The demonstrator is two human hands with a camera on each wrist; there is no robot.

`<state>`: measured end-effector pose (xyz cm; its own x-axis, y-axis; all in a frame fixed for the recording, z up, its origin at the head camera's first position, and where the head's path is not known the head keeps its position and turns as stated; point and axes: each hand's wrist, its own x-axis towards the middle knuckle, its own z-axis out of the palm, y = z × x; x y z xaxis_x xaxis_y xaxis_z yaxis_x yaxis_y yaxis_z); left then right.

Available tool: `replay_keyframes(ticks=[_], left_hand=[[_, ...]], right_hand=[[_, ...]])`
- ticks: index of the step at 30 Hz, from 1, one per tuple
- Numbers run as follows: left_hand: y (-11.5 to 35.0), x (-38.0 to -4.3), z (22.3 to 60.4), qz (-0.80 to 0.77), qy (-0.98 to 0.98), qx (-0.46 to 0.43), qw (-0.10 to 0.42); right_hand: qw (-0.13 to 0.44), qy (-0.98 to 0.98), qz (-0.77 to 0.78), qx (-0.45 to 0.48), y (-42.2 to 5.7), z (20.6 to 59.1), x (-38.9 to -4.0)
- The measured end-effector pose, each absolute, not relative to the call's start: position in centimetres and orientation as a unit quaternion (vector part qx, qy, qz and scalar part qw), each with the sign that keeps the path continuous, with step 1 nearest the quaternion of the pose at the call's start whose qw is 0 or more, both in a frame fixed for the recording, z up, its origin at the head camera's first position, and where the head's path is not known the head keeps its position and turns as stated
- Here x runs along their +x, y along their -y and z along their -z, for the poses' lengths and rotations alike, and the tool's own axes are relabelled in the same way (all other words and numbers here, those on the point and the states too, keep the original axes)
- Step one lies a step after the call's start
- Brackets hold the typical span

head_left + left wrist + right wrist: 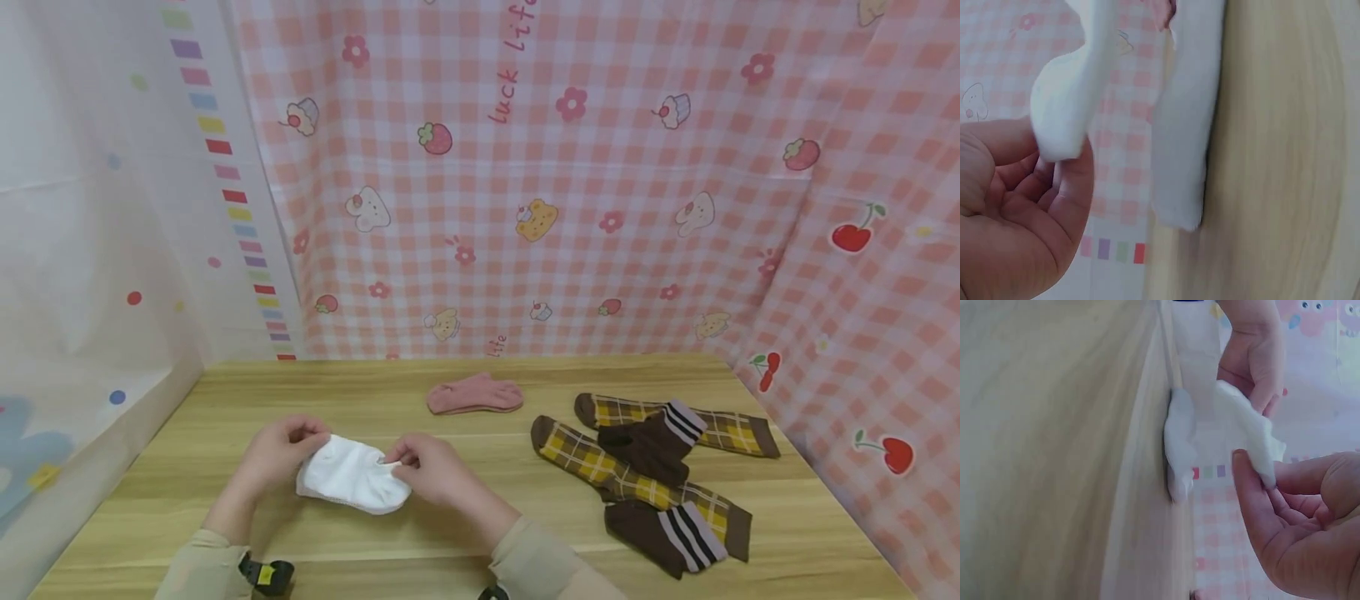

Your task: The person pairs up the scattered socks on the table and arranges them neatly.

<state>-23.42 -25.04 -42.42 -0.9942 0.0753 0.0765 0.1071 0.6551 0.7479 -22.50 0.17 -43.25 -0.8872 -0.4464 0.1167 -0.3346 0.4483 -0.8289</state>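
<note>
A white sock is stretched between my two hands. My left hand pinches one end, thumb against curled fingers, as the left wrist view shows around the sock's white edge. At the other end my right hand pinches the fabric between thumb and fingers. Both wrist views show this sock raised off the table. Beneath it a second white sock lies flat on the wood; from the head camera it is mostly hidden by the raised one.
Behind the hands lies a pink pair of socks on the wooden table. To the right are yellow-brown plaid socks and dark brown socks with striped cuffs, partly overlapping. Patterned cloth hangs along the back and sides.
</note>
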Motion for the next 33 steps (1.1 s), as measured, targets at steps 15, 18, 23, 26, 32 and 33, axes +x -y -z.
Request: replay_keyframes(ticks=[15, 18, 23, 26, 32, 33], left_hand=[[24.3, -23.5, 42.0, 0.522, 0.852, 0.024, 0.023], [24.1, -23.5, 41.9, 0.536, 0.843, 0.025, 0.029], [23.6, -23.8, 41.9, 0.574, 0.818, 0.021, 0.029], [23.3, -24.0, 42.0, 0.597, 0.801, 0.024, 0.027], [22.8, -24.4, 42.2, 0.623, 0.781, 0.024, 0.029], [22.6, -24.4, 42.2, 0.627, 0.778, 0.023, 0.029]], right_hand=[[0.046, -0.813, 0.551, -0.184, -2.1, 43.2, -24.3], [0.048, -0.798, 0.577, -0.167, -2.5, 43.4, -24.5], [0.062, -0.75, 0.646, -0.126, -3.1, 43.6, -24.8], [0.067, -0.714, 0.689, -0.108, -3.4, 43.8, -25.0], [0.076, -0.645, 0.754, -0.099, -4.0, 44.0, -25.5], [0.078, -0.634, 0.763, -0.099, -4.1, 44.1, -25.5]])
